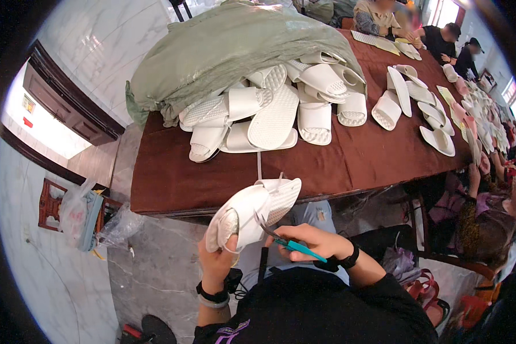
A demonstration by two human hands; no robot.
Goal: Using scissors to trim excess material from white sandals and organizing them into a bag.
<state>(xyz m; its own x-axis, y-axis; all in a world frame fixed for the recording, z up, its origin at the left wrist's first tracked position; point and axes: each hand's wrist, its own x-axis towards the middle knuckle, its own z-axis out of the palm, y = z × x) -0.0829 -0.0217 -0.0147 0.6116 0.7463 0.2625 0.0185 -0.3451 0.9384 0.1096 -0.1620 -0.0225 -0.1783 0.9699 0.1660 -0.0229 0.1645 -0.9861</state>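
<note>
My left hand (215,261) is closed round one end of a white slipper (252,215), held tilted in front of the table's near edge. The slipper has a wide smooth strap and a textured insole. My right hand (312,242) grips a pair of snips (299,247) with teal handles and dark metal blades. The blades stand apart, close beside the slipper's strap; whether they touch it I cannot tell. A thin pale strip sticks up from the slipper's upper side. Beyond my hands, several more white slippers (274,117) lie heaped on the table.
A large green woven sack (223,51) lies behind the heap on the brown-covered table (172,178). More slippers (436,140) lie to the right. Other people sit along the far and right sides. Plastic bags (120,226) hang at the left, above a grey floor (160,269).
</note>
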